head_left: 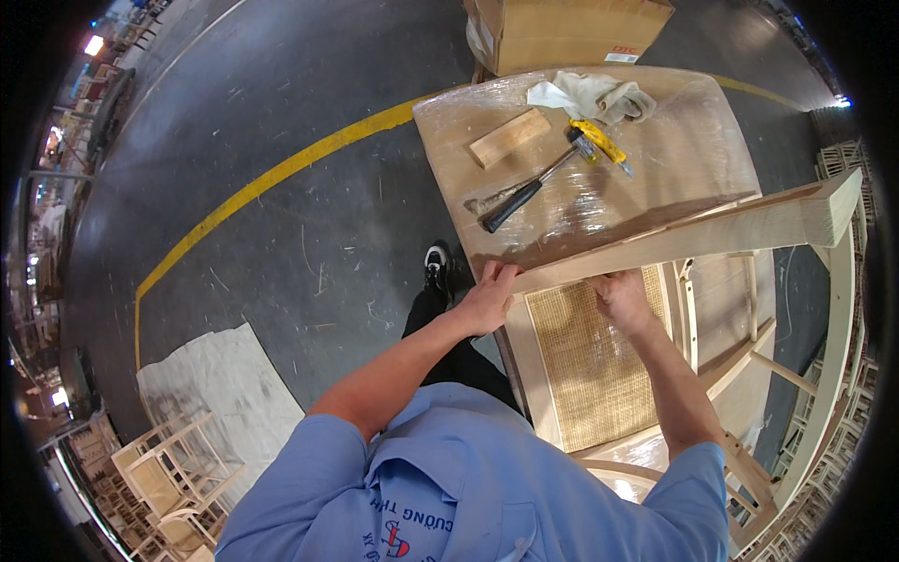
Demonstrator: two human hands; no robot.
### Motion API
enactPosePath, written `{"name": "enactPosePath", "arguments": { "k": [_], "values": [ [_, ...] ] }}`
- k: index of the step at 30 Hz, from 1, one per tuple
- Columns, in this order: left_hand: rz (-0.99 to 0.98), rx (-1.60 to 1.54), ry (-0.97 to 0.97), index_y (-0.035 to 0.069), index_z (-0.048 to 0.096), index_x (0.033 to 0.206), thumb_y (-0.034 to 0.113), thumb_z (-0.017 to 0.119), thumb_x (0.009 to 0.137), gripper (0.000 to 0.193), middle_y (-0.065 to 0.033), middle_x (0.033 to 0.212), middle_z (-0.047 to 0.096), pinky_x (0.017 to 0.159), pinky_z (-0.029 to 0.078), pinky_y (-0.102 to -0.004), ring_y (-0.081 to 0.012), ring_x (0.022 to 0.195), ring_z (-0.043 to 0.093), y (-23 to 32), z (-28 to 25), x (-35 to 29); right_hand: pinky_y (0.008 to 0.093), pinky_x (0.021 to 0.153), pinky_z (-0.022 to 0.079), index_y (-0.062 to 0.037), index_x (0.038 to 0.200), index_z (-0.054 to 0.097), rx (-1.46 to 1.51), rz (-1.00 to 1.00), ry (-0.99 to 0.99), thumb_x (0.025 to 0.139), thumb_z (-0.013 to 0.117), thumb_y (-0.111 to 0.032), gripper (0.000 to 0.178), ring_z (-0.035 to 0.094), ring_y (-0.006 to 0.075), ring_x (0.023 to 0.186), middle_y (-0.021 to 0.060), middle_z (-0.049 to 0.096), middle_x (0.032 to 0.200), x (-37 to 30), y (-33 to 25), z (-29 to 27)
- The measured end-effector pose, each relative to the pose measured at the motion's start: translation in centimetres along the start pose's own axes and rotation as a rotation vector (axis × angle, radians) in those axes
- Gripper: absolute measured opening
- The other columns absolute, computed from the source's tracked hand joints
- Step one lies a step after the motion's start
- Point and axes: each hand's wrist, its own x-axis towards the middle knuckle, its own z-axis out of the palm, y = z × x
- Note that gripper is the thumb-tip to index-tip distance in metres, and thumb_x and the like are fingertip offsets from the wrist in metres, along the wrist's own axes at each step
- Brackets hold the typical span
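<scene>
A pale wooden chair frame (pixel 684 240) with a woven cane panel (pixel 590 375) lies on a wrapped tabletop in front of me. My left hand (pixel 487 302) has its fingers curled over the left end of the long rail. On the near side of the same rail, above the panel, my right hand (pixel 622 298) is closed. Its fingertips are partly hidden by the rail, so whatever they hold does not show. Beyond the rail lie a hammer (pixel 512 206) with a black grip, a yellow-handled tool (pixel 601 142) and a wooden block (pixel 509 138).
White cloth (pixel 599 97) is bunched near the table's far edge, with a cardboard box (pixel 571 36) behind it. Chair frames (pixel 173 468) stand at lower left by a pale sheet (pixel 220 379). A yellow line (pixel 281 173) crosses the dark floor.
</scene>
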Motion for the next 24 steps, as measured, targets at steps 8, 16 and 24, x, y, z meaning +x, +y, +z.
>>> {"name": "enactPosePath", "arguments": {
  "k": [8, 16, 24],
  "values": [
    [-0.037, -0.020, 0.124, 0.001, 0.048, 0.138, 0.020, 0.069, 0.099, 0.048, -0.0243, 0.134, 0.049, 0.113, 0.042, -0.0504, -0.0456, 0.134, 0.047, 1.1, 1.2, 0.5, 0.0532, 0.118, 0.042, -0.0189, 0.125, 0.076, 0.080, 0.022, 0.073, 0.055, 0.075, 0.000, 0.072, 0.057, 0.0349, 0.137, 0.0123, 0.068, 0.140, -0.8, 0.5, 1.1],
    [-0.106, 0.076, 0.287, 0.004, 0.057, 0.128, 0.019, 0.082, 0.090, 0.047, -0.0240, 0.125, 0.057, 0.106, 0.046, -0.0513, -0.0440, 0.126, 0.051, 1.8, 2.4, 0.9, 0.0523, 0.131, 0.025, -0.0181, 0.123, 0.078, 0.012, -0.027, -0.053, 0.080, 0.074, -0.012, 0.044, 0.046, 0.0267, 0.150, 0.0036, 0.059, 0.153, -0.8, 1.4, -1.3],
    [-0.110, 0.055, 0.272, 0.004, 0.057, 0.128, 0.018, 0.081, 0.091, 0.046, -0.0233, 0.124, 0.057, 0.107, 0.044, -0.0499, -0.0412, 0.126, 0.049, 2.0, 2.7, 1.1, 0.0575, 0.135, 0.009, -0.0125, 0.133, 0.072, 0.186, 0.118, 0.009, 0.091, 0.067, -0.016, 0.042, 0.030, 0.0300, 0.159, 0.0042, 0.049, 0.162, -2.4, 3.7, 0.8]
  ]
}}
